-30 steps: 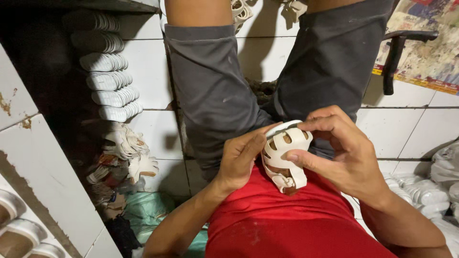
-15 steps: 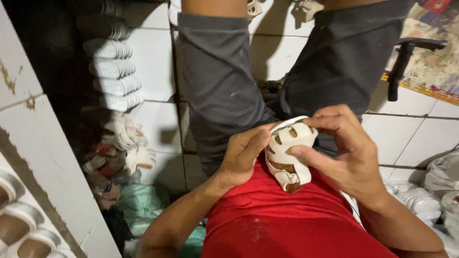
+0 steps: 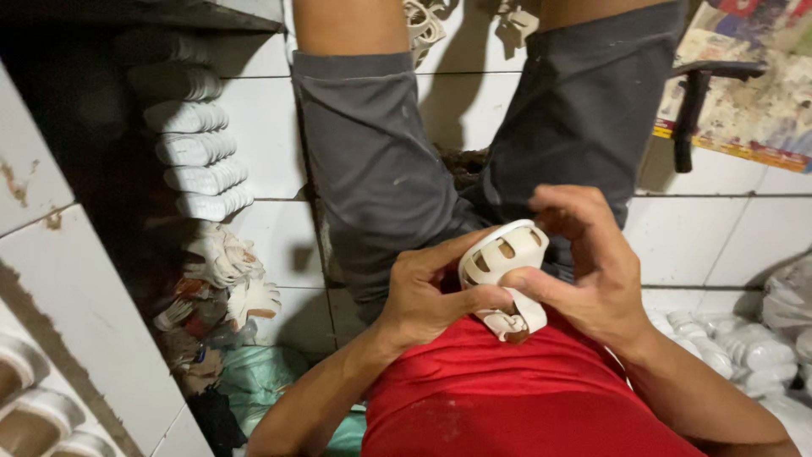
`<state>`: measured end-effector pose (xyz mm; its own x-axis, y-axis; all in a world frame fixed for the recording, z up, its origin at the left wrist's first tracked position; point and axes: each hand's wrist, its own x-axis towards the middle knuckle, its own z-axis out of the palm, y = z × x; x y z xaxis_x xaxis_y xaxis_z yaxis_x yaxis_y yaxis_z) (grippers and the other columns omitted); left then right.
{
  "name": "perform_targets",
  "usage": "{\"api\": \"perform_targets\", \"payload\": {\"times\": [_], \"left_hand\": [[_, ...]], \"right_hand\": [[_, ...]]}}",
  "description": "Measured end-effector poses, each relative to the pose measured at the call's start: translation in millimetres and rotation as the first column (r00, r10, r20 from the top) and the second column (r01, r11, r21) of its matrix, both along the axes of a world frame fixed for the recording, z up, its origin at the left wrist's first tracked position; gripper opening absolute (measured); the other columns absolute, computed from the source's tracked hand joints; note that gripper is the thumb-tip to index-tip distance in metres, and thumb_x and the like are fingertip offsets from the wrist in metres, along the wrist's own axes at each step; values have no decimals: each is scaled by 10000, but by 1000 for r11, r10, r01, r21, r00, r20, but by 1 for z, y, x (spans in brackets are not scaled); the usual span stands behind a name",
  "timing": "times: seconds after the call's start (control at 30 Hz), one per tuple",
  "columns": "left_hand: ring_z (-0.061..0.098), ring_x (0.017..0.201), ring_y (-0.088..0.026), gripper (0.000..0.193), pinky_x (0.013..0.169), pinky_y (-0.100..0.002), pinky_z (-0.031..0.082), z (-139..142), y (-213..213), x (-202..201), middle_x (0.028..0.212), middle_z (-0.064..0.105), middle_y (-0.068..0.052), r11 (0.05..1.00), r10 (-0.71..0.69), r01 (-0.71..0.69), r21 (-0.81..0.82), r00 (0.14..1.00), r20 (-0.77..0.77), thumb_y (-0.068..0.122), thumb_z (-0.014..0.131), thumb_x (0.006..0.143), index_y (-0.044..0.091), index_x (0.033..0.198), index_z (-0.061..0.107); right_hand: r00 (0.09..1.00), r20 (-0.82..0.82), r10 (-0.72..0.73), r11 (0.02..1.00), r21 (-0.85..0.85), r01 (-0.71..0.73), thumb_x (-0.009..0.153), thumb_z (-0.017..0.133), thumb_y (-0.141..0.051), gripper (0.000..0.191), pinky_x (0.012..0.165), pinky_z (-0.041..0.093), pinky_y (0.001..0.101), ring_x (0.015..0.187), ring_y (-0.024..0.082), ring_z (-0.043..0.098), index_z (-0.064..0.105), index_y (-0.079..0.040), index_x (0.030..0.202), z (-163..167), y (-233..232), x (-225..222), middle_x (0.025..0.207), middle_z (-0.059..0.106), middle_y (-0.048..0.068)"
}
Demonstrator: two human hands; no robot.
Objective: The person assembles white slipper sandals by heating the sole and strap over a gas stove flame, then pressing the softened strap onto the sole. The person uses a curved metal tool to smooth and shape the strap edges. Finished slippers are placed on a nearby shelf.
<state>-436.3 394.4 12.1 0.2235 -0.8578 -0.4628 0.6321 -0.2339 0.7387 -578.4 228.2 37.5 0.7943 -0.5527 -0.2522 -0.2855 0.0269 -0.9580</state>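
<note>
Looking down at centre frame, I see both hands closed around a white slotted shoe upper (image 3: 505,275) held over the lap. My left hand (image 3: 427,292) grips its left side, thumb across the lower strap; my right hand (image 3: 592,271) curls round the right edge. Stacked white soles (image 3: 196,144) sit upper left, and more pale pieces (image 3: 727,347), possibly soles, lie at lower right.

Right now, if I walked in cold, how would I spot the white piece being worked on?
Find the person's red shirt at the bottom of the view, above it the grey shorts. Between them, the left hand and right hand grip a white sandal upper. Unlike the stacked white pieces against the tiled wall, it is single, curved and slotted.
</note>
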Motion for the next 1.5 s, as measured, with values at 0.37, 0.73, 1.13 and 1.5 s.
{"api": "perform_targets", "payload": {"times": [0.37, 0.73, 1.13, 1.5], "left_hand": [[598, 1085, -220, 664, 927, -367, 545, 20, -55, 39, 1212, 547, -132, 945, 279, -323, -57, 883, -377, 165, 684, 891, 30, 1468, 385], [630, 1011, -213, 613, 922, -367, 561, 42, -80, 68, 1129, 579, -134, 919, 354, -382, -101, 909, -222, 141, 694, 883, 20, 1411, 406], [633, 1056, -240, 622, 961, -391, 558, 27, -90, 77, 1172, 591, -153, 913, 346, -383, -144, 910, -228, 133, 740, 904, -20, 1419, 427], [580, 1333, -227, 766, 1156, -358, 483, 38, -146, 127, 1478, 545, -124, 959, 142, 19, -282, 830, 539, 111, 766, 951, 41, 1586, 345]], "right_hand": [[975, 206, -87, 936, 351, 9, 931, 755, -103, 676, 1107, 535, 387, 1202, 225, 659, 470, 36, 1529, -6, -27, 5, 1320, 658, 156], [971, 91, 219, 930, -320, -180, 830, 775, -24, 627, 906, 602, 323, 1013, 204, 769, 533, 16, 1407, 35, -51, 46, 1092, 762, 119], [964, 246, 95, 956, 249, -158, 897, 783, -46, 727, 1075, 579, 347, 1146, 193, 698, 442, 0, 1538, -1, -53, 45, 1244, 693, 125], [967, 252, -24, 865, -480, 147, 781, 884, -64, 650, 993, 540, 347, 1139, 239, 654, 545, -14, 1333, -12, -65, 91, 1239, 636, 132]]}}
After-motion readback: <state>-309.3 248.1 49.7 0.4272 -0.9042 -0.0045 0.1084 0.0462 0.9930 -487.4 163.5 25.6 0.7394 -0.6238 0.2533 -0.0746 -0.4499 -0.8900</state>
